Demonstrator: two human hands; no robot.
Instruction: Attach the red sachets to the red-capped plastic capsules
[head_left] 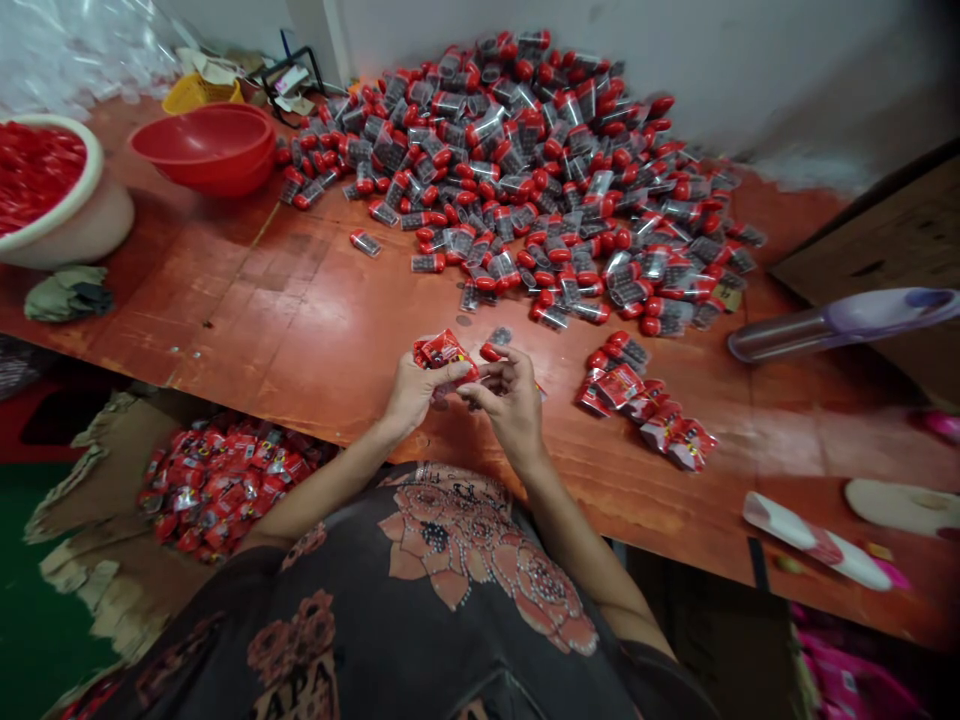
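Observation:
Near the front edge of the table, my left hand [411,392] is closed on a bunch of shiny red printed packets [444,352]. Close beside it, my right hand [514,398] has its fingers closed around a small red-capped container [491,352]. Only the red end of that container shows clearly; my fingers cover the rest. The fingertips of both hands nearly meet at the packets. On the table just beyond my hands lies a small clear piece with dark contents [500,336]. To the right sits a row of red packets with red-capped containers [645,400].
A large heap of clear red-capped containers [525,190] covers the back. At left stand red bowls [202,150] and a white tub [82,215] of red pieces. A cardboard box [217,480] below holds red packets. A clear purple-topped bottle [832,325] lies right.

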